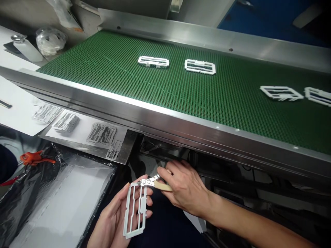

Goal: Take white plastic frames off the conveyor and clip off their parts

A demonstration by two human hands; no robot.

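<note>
My left hand (113, 217) is closed around a pale rectangular plastic frame (126, 220) with thin inner bars, held upright at the bottom of the view. My right hand (184, 187) grips a pair of nippers (164, 186) with cream handles. The metal jaws of the nippers meet the top right corner of the frame. Whether the jaws are closed on the plastic I cannot tell. Beyond my hands, similar white frames (200, 66) lie spread on a green conveyor belt (108, 69).
A metal rail (160, 117) runs along the belt's near side. Stacked frames (66, 122) stand on a paper-covered metal shelf (124, 153) at left. Below it are a box lined with black plastic (64, 196) and an orange-handled tool (32, 158). A white bottle (28, 50) stands at the far left.
</note>
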